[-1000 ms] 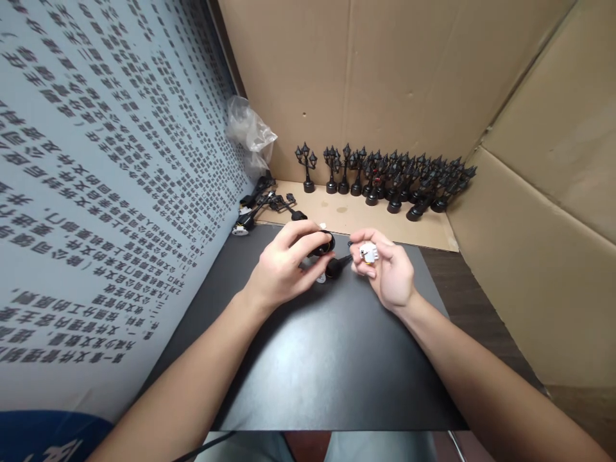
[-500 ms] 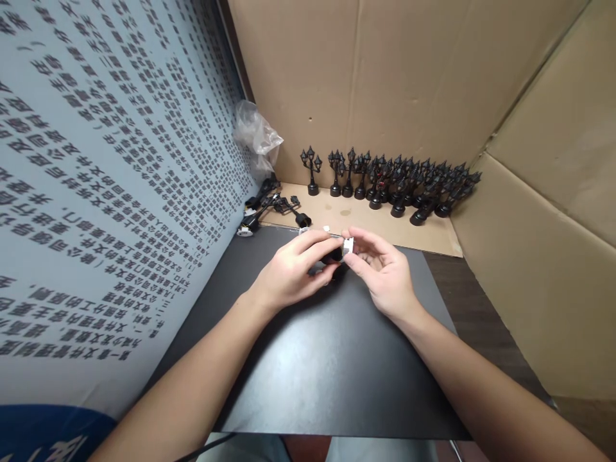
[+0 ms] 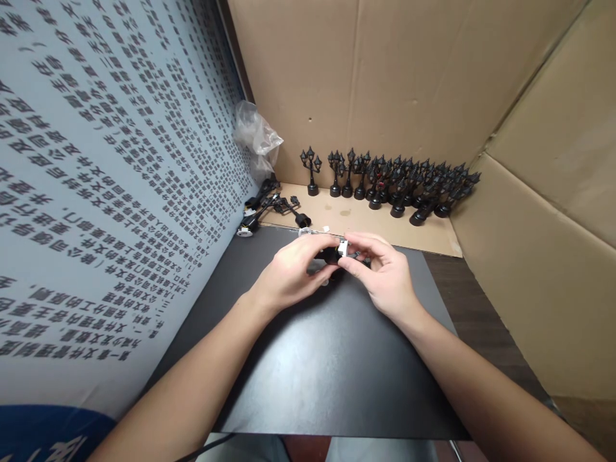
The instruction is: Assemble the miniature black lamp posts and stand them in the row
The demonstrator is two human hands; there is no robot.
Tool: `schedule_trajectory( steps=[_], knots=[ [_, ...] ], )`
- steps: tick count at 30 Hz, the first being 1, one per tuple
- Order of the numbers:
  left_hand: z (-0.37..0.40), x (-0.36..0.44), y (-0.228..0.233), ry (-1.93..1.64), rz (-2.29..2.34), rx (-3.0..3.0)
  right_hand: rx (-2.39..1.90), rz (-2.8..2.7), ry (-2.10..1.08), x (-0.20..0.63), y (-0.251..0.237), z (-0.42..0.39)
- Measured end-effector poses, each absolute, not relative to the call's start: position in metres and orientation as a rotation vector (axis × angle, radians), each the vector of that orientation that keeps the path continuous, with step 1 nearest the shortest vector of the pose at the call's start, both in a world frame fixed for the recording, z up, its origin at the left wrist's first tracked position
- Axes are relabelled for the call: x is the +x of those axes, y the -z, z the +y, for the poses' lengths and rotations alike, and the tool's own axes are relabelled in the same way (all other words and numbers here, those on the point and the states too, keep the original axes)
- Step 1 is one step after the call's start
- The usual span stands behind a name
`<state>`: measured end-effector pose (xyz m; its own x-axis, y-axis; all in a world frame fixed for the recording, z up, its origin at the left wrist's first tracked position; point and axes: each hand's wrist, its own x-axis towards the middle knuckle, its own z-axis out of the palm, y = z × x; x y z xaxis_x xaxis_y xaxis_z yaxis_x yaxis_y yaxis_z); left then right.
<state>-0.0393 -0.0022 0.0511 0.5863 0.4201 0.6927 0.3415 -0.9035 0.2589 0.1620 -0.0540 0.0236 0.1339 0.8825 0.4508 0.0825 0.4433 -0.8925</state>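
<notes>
Both hands have closed in together: the right hand [image 3: 385, 279] now presses a small white part [image 3: 342, 248] against the black lamp base [image 3: 330, 256] pinched in the left hand [image 3: 289, 276], above the black desk [image 3: 312, 366].

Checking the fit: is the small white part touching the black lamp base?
Touching. The head view shows the white part, pinched by the right hand, pressed against the black base in the left hand.

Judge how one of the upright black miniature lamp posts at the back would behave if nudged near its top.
A lamp post would probably tip easily: it is tall and thin on a small round base. It looks like light plastic, so it would likely slide or fall rather than resist. The posts stand packed together, so one falling might knock its neighbours.
</notes>
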Motion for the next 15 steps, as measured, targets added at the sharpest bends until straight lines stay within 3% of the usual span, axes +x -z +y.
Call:
schedule_trajectory(
  steps=[15],
  knots=[
    [-0.0014,-0.0362,-0.0496,-1.289,0.492,2.696,-1.008,-1.488,-0.487,0.1655,-0.0210,-0.0545]
  ],
)
